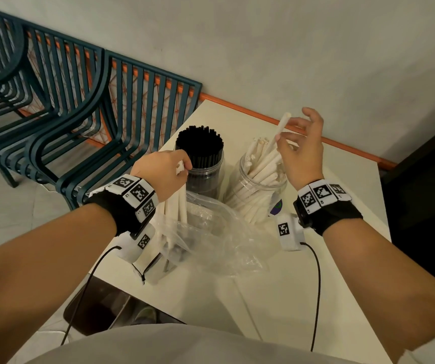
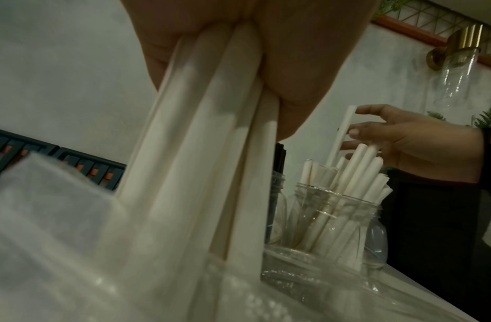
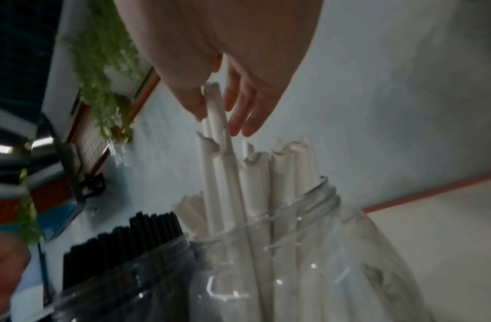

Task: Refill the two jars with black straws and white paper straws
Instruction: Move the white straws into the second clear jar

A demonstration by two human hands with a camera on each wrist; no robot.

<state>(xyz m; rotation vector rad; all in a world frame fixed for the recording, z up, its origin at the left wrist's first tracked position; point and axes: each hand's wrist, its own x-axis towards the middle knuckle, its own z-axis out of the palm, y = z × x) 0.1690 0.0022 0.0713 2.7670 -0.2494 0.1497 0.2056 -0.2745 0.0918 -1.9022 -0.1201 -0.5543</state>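
Two jars stand near the table's far-left edge (image 1: 237,106): black straws (image 1: 200,145) fill one. Our left hand (image 1: 158,169) grips a bundle of white paper straws (image 1: 174,206) (over a plastic bag (image 1: 211,232)); our right hand (image 1: 300,151) pinches one straw (image 1: 279,130) above the other jar (image 1: 258,190).

Black straws (image 1: 199,146) are packed in one clear jar (image 1: 207,177); white paper straws (image 1: 257,177) are seen in the other clear jar (image 1: 279,189). The tabletop (image 1: 303,290) is cream. Black-and-white square-patterned markers are worn on both wristbands (image 1: 321,195). Teal slatted chairs (image 1: 85,82) are seen at upper left.
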